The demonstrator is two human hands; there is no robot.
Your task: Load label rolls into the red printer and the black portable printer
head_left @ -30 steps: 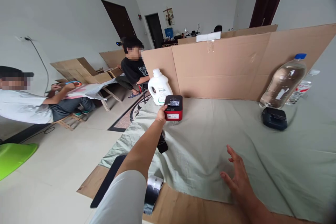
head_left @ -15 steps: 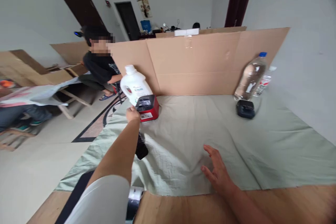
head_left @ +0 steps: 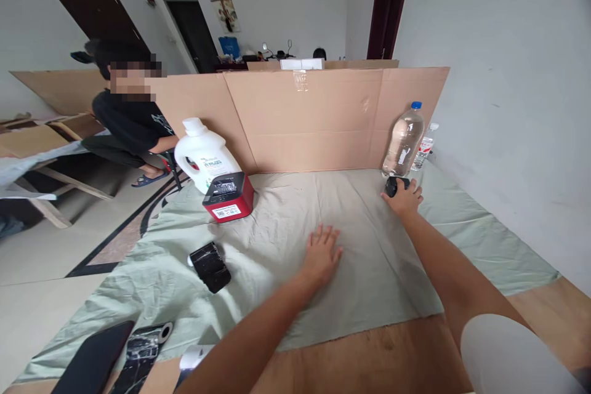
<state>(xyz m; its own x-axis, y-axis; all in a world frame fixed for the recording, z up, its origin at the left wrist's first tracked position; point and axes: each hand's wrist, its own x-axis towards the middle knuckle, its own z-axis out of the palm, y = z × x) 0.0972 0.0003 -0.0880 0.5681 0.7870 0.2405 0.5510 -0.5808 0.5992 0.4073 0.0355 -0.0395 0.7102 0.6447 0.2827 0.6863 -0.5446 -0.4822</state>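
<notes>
my right hand has its fingers curled over the small black device, which sits on the green cloth just in front of the large water bottle; whether they really grip it, i cannot tell. my left hand lies flat, fingers spread, on the cloth well left of the bottle. far left of the bottle stand a red box and a white jug; behind the bottle stands a cardboard wall.
</notes>
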